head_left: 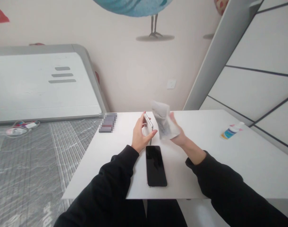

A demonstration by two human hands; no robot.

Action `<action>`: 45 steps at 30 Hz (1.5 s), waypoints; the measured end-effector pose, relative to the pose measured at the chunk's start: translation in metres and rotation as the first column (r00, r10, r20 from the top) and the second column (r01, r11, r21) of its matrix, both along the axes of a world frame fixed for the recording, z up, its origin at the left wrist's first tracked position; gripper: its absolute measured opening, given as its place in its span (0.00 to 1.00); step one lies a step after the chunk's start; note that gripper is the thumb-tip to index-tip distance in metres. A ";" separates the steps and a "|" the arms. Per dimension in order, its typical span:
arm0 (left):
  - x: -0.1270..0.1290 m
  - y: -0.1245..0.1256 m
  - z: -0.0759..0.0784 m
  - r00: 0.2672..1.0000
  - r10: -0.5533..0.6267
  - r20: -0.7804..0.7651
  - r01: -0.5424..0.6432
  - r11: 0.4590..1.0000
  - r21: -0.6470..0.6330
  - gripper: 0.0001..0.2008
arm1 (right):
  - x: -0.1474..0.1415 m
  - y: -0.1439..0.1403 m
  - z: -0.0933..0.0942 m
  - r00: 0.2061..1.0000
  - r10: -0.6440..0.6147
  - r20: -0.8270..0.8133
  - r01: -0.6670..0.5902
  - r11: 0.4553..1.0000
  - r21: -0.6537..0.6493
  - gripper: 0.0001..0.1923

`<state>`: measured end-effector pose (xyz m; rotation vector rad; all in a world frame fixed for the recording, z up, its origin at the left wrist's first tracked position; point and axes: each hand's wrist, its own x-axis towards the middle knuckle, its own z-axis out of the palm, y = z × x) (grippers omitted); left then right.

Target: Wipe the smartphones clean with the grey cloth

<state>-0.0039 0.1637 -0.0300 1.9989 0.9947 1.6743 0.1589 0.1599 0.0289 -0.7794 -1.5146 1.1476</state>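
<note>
Left hand (140, 135), fingers clamped on silver device (149, 121), axis 11-to-5; right hand (180, 135), fingers gripping pale pouch (163, 119), device's 3 o'clock

No text is readable; the label (227, 133) on the bottle (233, 129) at three o'clock on the desk (252, 164) is too small.

the head view looks forward-down over the table (205, 132).

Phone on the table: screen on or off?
Looks off: the phone lies face up on the table, showing black with faint reflections and nothing lit.
</note>
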 end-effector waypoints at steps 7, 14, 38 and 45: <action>0.002 0.005 -0.008 0.997 0.060 -0.053 -0.059 0.998 0.026 0.23 | -0.034 0.020 0.013 0.940 0.083 0.331 -0.228 0.874 0.429 0.23; 0.002 0.006 -0.012 0.976 -0.014 -0.216 0.013 1.000 -0.008 0.18 | -0.035 0.032 0.001 0.907 -0.073 0.415 -0.256 0.687 0.680 0.10; 0.007 0.008 -0.008 0.843 -0.345 -0.413 0.208 0.917 -0.341 0.11 | 0.003 0.032 0.002 0.832 -0.463 0.305 0.018 0.573 0.820 0.23; 0.005 0.007 -0.008 0.862 -0.274 -0.426 0.115 0.925 -0.363 0.14 | -0.003 0.027 0.023 0.603 -0.535 0.592 -0.319 0.518 0.793 0.16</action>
